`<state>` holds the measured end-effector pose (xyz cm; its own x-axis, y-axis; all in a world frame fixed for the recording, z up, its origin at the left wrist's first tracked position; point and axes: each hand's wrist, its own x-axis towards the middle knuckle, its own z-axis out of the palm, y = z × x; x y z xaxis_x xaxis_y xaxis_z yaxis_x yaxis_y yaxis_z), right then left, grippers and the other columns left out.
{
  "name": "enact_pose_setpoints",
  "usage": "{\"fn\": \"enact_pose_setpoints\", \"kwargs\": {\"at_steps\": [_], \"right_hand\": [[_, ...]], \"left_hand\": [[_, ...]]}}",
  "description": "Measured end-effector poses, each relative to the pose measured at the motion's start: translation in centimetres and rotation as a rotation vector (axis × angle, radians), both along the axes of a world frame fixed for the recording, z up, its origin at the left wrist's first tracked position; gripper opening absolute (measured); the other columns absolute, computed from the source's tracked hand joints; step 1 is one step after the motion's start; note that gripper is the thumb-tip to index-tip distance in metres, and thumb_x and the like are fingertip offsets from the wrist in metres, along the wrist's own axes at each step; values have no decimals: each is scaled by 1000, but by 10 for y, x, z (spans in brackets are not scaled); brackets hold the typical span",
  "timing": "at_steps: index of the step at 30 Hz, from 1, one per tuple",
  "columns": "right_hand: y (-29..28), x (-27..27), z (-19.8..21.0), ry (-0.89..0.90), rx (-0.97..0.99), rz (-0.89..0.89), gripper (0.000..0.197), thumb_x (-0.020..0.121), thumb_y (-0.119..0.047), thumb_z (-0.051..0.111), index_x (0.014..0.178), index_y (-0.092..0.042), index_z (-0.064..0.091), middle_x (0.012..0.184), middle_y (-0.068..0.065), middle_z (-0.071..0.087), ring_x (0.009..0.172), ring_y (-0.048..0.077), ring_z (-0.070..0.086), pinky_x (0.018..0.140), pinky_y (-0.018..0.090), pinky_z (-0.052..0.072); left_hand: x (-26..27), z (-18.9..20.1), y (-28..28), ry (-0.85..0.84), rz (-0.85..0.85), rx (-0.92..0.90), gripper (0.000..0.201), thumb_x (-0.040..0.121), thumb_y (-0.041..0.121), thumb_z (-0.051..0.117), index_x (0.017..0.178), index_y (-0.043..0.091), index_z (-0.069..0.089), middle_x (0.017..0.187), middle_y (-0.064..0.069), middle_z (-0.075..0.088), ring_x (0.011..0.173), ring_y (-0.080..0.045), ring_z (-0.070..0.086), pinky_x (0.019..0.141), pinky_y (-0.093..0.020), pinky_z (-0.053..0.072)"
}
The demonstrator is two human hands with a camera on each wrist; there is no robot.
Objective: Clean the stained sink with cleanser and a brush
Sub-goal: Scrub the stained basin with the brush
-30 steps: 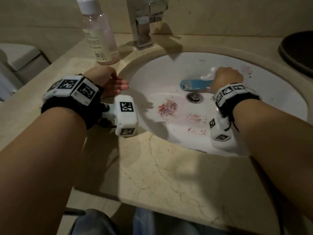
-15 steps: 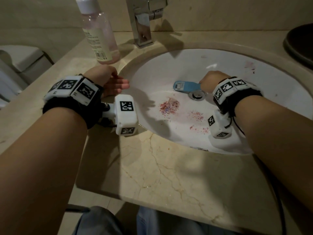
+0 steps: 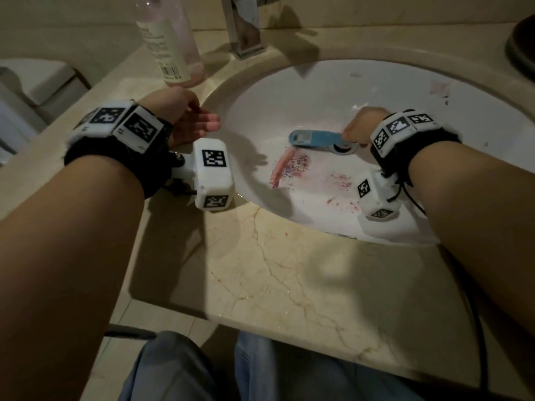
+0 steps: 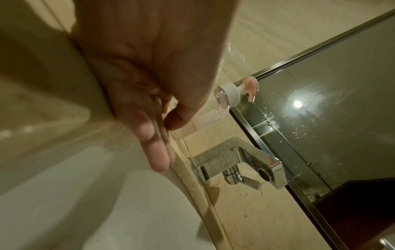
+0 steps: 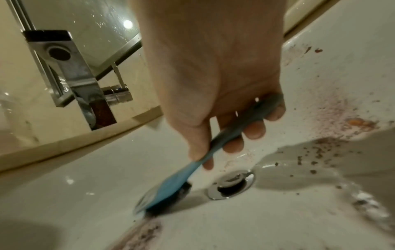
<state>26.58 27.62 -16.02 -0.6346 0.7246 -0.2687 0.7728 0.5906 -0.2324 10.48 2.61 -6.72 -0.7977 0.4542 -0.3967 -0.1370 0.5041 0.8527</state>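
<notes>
Right hand (image 3: 362, 123) grips the blue brush (image 3: 314, 138); left hand (image 3: 185, 117) rests flat; bottle (image 3: 170, 39) label unreadable.

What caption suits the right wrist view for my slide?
Right hand holds a blue brush against the stained sink, beside the drain.

The sink (image 3: 376, 82) is white, marked near its middle with a reddish-pink smear (image 3: 282, 166) and a scatter of purple and red specks (image 3: 341, 180); a fainter pink patch (image 3: 438, 88) sits on its far right wall. The brush (image 3: 314, 138) is light blue, with dark bristles in the right wrist view. The drain (image 3: 344, 147) is shiny silver. The counter (image 3: 289, 270) is beige marble with darker brown veins. The bottle (image 3: 170, 39) on the far left is clear pink with a white label. The wrist bands (image 3: 115, 125) are black, carrying white blocks printed with black square patterns.
</notes>
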Motion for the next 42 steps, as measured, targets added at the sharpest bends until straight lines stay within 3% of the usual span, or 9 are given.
{"fn": "enact_pose_setpoints", "kwargs": {"at_steps": [7,12,18,22,25,29,34,38,42], "right_hand": [[-19,4,12,-52,-218,114,20,85,-29,63,85,-9,67,67,7,62,68,25,56,77,35,49],[-29,-4,14,-213,-387,222,31,84,-29,66,105,-6,69,74,4,64,75,20,57,81,33,47],[-16,6,13,-35,-104,14,28,86,-23,60,62,-12,51,63,8,54,55,22,47,54,23,38],[-11,12,15,39,-142,-43,18,84,-21,63,70,-13,56,40,-2,57,55,16,50,50,19,42],[-14,10,15,-116,-196,91,30,81,-30,66,90,-2,68,74,12,65,70,26,59,75,34,50],[-27,10,16,-176,-407,125,47,86,-19,64,122,10,55,69,6,53,61,16,46,59,24,37],[-14,14,21,-109,-182,48,33,84,-29,66,89,3,63,69,11,58,64,25,52,64,27,40],[-2,19,20,-39,-151,-27,31,86,-24,65,65,-2,59,35,3,52,54,24,48,61,28,39],[2,18,18,-128,-191,64,47,63,-47,77,89,-8,72,83,13,70,78,31,64,77,34,50]], "left_hand": [[0,1,0,-5,3,3,30,97,11,28,76,9,50,41,7,62,36,1,60,32,-8,38],[0,1,-1,-6,0,7,30,97,11,29,75,9,50,41,7,62,36,1,60,32,-8,38],[0,1,-1,-10,-2,17,30,97,11,29,76,9,50,41,7,62,36,1,59,32,-9,38],[0,1,-1,-10,-4,15,30,97,11,29,76,9,49,41,7,62,36,1,59,32,-9,39],[0,1,-2,-20,-6,19,30,97,11,28,76,9,49,41,7,62,37,1,60,32,-9,39],[0,1,-2,-22,-2,25,29,97,10,29,76,9,49,41,7,63,37,1,60,32,-9,38],[1,1,-2,-22,-2,27,29,97,10,28,76,9,48,40,7,62,36,0,60,32,-8,38],[-1,0,-2,-16,2,33,28,97,10,29,76,8,49,41,6,63,37,0,61,32,-9,38],[-2,-1,-2,-24,7,35,28,96,10,30,77,8,49,42,6,63,38,-1,61,32,-9,38]]}}
